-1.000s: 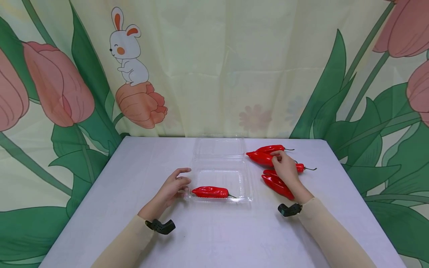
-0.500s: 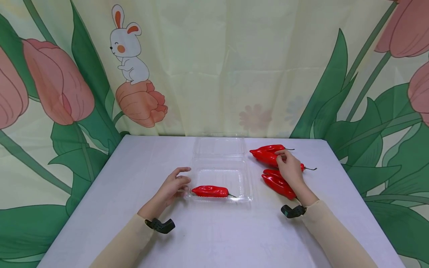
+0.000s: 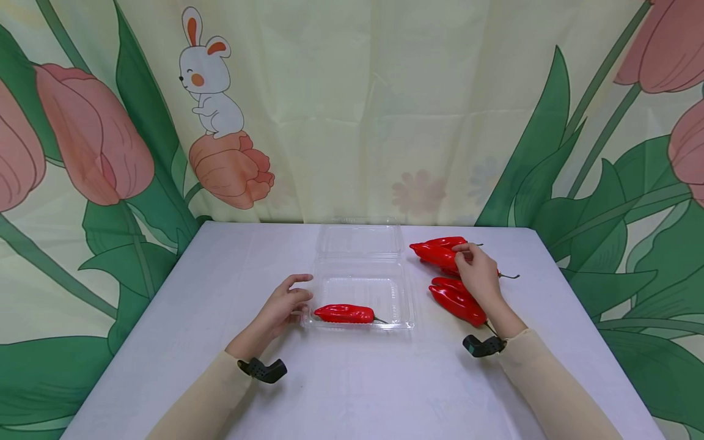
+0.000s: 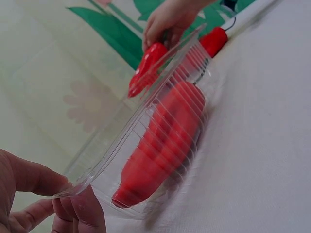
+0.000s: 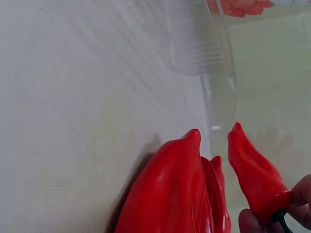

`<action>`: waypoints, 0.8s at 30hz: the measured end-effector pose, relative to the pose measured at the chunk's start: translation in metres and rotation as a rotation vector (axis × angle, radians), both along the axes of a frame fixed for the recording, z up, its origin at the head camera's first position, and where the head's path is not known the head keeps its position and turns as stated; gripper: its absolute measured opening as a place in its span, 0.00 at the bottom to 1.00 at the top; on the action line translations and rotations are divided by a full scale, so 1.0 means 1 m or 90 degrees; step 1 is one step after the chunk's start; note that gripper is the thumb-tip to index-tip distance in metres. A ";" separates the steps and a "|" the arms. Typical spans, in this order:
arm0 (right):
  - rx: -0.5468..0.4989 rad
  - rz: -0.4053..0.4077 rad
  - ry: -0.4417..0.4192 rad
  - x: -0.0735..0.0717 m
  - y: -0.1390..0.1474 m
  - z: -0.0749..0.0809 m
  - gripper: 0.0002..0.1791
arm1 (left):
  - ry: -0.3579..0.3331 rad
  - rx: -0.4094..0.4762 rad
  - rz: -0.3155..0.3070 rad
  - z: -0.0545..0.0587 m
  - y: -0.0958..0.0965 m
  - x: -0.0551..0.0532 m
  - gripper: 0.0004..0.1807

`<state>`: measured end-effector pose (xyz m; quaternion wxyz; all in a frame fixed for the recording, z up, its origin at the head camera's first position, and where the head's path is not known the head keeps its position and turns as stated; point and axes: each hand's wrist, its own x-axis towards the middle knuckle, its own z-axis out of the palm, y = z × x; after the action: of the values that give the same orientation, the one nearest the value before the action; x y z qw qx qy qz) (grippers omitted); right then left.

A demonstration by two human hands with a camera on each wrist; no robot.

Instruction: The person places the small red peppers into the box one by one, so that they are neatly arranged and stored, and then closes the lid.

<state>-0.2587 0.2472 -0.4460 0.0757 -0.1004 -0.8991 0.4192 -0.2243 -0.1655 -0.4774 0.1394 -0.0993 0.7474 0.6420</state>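
My left hand point(image 3: 282, 308) pinches the left rim of a clear plastic clamshell container point(image 3: 360, 287), thumb and fingers on either side of the edge in the left wrist view. Inside, along the near side, one red chili pepper point(image 3: 344, 314) lies with its stem to the right. To the right of the container, my right hand point(image 3: 477, 275) grips another red pepper point(image 5: 255, 174) by its stem end, its tip pointing left. In the right wrist view this pepper hangs above the tablecloth, beside the other peppers. My fingers partly cover its stem.
More red peppers point(image 3: 458, 304) lie under and around my right hand, one with its stem point(image 3: 509, 277) pointing right. The container's hinged lid point(image 3: 360, 241) is folded back towards the far edge. A printed curtain point(image 3: 330, 122) hangs behind the white-covered table point(image 3: 352, 385).
The right hand has shifted slightly right, and the pepper in its fingers has moved right and away from the container. The left hand stays at the container's rim.
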 end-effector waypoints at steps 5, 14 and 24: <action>-0.011 -0.007 0.006 0.001 0.000 0.004 0.20 | -0.002 0.002 -0.002 0.000 0.000 -0.001 0.27; -0.028 -0.009 0.009 0.000 -0.002 0.005 0.20 | -0.002 0.001 0.006 0.000 0.002 -0.001 0.28; -0.034 0.001 0.001 0.001 -0.009 0.004 0.21 | -0.004 0.002 0.011 -0.002 0.002 -0.002 0.27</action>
<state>-0.2576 0.2387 -0.4415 0.0734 -0.1013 -0.8875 0.4435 -0.2262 -0.1639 -0.4793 0.1361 -0.1074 0.7451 0.6440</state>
